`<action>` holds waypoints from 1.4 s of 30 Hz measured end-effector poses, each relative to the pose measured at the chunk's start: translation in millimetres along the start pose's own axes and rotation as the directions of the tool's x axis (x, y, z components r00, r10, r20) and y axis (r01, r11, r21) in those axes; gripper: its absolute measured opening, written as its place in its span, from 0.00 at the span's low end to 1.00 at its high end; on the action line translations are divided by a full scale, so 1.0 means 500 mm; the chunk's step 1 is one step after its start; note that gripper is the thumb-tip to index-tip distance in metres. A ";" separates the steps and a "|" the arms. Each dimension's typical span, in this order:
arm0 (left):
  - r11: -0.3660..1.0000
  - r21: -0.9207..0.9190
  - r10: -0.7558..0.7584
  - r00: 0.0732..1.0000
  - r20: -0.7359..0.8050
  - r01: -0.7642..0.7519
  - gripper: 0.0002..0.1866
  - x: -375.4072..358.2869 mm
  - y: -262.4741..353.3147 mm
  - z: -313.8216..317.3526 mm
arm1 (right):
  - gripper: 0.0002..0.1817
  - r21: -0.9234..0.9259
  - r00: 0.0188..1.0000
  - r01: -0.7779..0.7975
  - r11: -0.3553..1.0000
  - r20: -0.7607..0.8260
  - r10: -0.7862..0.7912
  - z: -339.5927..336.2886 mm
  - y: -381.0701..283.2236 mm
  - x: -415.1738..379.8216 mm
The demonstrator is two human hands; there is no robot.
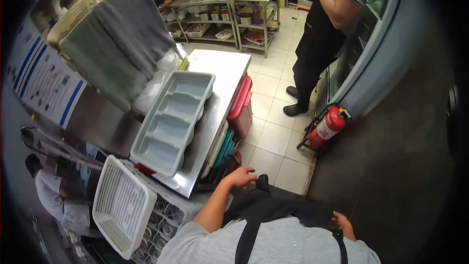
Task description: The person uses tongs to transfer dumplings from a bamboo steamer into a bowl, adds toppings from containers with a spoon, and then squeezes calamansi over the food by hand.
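Note:
My left hand [240, 178] hangs in front of my dark apron [273, 205], beside the front corner of the steel counter. Its fingers are loosely bent and apart, with nothing in them. At my other side, my right hand [343, 222] hangs low with relaxed fingers, partly visible and holding nothing. On the counter [222, 68] lies a grey cutlery tray [168, 120] with several compartments, no cutlery visible in it. A white plastic basket [124, 205] leans tilted by the counter's near end, over a grey rack [166, 220] of upturned glasses.
A person in a dark apron [317, 49] stands ahead on the tiled floor [268, 137]. A fire extinguisher [328, 126] stands at the right wall. Under the counter is a red-lidded bin [240, 102]. Another person [53, 190] works at left. Shelving [254, 19] stands behind.

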State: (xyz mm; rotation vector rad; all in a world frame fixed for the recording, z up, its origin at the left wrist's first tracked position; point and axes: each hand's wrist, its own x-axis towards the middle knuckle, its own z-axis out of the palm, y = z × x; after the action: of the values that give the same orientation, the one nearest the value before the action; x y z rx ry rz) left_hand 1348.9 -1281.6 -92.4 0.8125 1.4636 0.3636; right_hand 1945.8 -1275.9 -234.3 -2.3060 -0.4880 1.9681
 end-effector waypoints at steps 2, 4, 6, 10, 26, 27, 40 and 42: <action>0.992 0.102 0.079 0.995 -0.057 -0.073 0.35 0.041 0.051 -0.069 | 0.35 0.017 0.993 -0.115 0.993 0.002 0.115 -0.008 0.003 0.010; 0.994 0.043 0.104 0.992 -0.078 -0.101 0.34 0.103 0.111 -0.143 | 0.34 0.027 0.987 -0.155 0.988 -0.043 0.156 0.003 -0.035 -0.017; 0.990 0.028 0.140 0.984 -0.112 -0.138 0.34 0.146 0.162 -0.215 | 0.33 0.025 0.986 -0.158 0.987 -0.056 0.159 0.035 -0.092 -0.031; 0.969 -0.036 0.236 0.957 -0.166 -0.245 0.35 0.256 0.295 -0.344 | 0.30 -0.046 0.993 -0.105 0.993 -0.052 0.103 0.092 -0.277 -0.010; 0.946 -0.123 0.219 0.874 -0.434 -0.299 0.36 0.606 0.724 -0.777 | 0.22 -0.942 0.938 0.336 -0.001 0.334 -0.089 0.488 -1.404 0.225; 0.948 -0.142 0.192 0.869 -0.456 -0.284 0.36 0.620 0.741 -0.798 | 0.22 -0.939 0.938 0.335 -0.075 0.340 -0.063 0.519 -1.461 0.219; 0.879 -0.325 0.195 0.884 -0.426 -0.350 0.31 0.918 0.811 -1.172 | 0.12 -0.720 0.597 0.639 -0.272 0.687 -0.414 1.028 -2.049 0.203; 0.864 -0.352 0.187 0.879 -0.440 -0.360 0.32 0.975 0.844 -1.275 | 0.12 -0.647 0.510 0.639 -0.416 0.761 -0.401 1.107 -2.175 0.188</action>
State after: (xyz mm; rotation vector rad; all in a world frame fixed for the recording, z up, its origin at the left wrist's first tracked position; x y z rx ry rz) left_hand 899.1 -494.2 -105.6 0.6114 1.5510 1.0865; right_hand 1209.6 -302.6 -142.3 -1.0530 -3.2240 1.0124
